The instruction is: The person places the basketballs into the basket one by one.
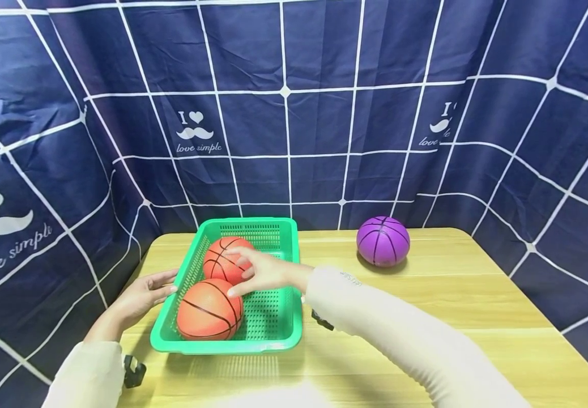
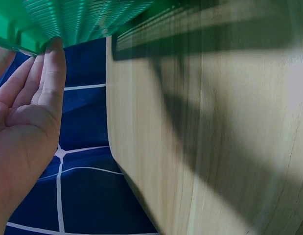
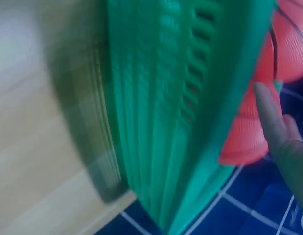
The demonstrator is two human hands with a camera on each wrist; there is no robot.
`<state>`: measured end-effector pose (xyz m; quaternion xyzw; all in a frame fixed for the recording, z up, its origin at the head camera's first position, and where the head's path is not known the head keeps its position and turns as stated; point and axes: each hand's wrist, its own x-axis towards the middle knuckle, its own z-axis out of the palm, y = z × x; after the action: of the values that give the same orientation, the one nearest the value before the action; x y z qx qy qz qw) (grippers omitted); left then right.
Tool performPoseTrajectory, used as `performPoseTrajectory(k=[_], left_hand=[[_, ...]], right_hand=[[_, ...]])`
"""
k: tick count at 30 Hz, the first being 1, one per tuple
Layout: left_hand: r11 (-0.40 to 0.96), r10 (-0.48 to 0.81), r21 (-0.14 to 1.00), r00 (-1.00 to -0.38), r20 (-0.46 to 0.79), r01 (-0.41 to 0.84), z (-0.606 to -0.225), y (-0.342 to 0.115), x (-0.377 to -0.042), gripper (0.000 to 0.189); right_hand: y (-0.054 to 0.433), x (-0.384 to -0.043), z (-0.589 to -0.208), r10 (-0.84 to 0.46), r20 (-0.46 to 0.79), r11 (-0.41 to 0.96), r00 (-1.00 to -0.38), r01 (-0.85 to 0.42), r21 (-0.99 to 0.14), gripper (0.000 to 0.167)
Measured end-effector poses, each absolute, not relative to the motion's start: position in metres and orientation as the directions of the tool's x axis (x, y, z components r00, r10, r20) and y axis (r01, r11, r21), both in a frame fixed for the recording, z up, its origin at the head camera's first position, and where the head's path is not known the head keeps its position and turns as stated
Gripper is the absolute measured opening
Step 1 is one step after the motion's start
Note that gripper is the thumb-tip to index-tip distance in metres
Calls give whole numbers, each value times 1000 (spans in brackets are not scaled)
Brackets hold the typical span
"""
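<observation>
A green plastic basket [image 1: 294, 328] with slotted walls stands on the left part of the table. Two orange basketballs lie inside: the near ball [image 1: 207, 311] toward the front left corner, the far ball [image 1: 220, 260] behind it. My left hand [image 1: 143, 294] is at the basket's left side, its straight fingers touching the green wall near the rim, as the left wrist view shows. Over the basket, my right hand [image 1: 265, 272] reaches in from the right with fingers spread, above the far ball and close to the near one. Whether it touches either ball, I cannot tell.
A purple basketball [image 1: 383, 241] sits on the wooden table [image 1: 426, 289] at the back right. Dark blue curtains [image 1: 319, 124] with white lines hang behind the table and on both sides. The table's left edge runs close beside the basket.
</observation>
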<state>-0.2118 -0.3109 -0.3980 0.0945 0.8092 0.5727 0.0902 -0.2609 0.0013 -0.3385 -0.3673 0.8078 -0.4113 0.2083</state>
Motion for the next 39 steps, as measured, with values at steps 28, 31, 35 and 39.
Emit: performPoseTrajectory(k=[28, 31, 35, 39], left_hand=[[286, 266, 957, -964, -23, 56, -403, -314, -213, 61], [287, 264, 957, -964, -25, 54, -402, -313, -213, 61], [301, 260, 952, -965, -33, 49, -401, -312, -213, 61], [313, 257, 949, -966, -39, 45, -401, -311, -213, 61]], right_hand=[[149, -336, -325, -374, 445, 430, -814, -577, -695, 59], [166, -340, -329, -332, 458, 481, -825, -565, -670, 61], [188, -346, -336, -275, 455, 537, -847, -528, -658, 65], [210, -349, -342, -216, 447, 590, -868, -481, -649, 67]])
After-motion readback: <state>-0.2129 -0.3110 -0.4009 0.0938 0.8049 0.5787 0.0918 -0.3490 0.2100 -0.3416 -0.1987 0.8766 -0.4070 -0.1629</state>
